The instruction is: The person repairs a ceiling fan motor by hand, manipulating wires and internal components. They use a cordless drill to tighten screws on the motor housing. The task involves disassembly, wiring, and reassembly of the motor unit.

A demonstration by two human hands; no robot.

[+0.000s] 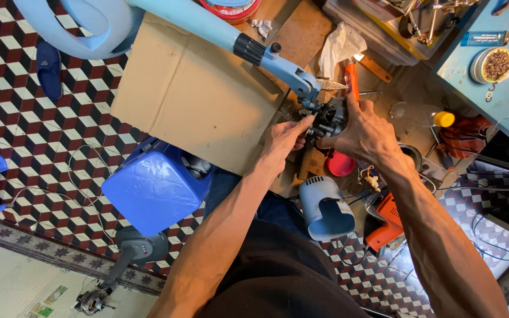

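Nearest, a pale blue cover point(325, 207) lies by the knees, with a blue box point(155, 187) to its left and an orange tool point(384, 227) to its right on the tiled floor point(25, 126). Beyond, the left hand point(284, 141) pinches the dark motor point(330, 118) with thumb and fingers point(304, 123), while the right hand point(365, 132) grips its other side, fingers curled around it. The motor sits on the end of a light blue fan stand point(219, 32), above brown cardboard point(201, 88).

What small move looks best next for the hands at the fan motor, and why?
Probably steady the motor with the right hand while the left hand works its near side: both hands already clasp it at the end of the light-blue fan neck, and no tool is in either hand.
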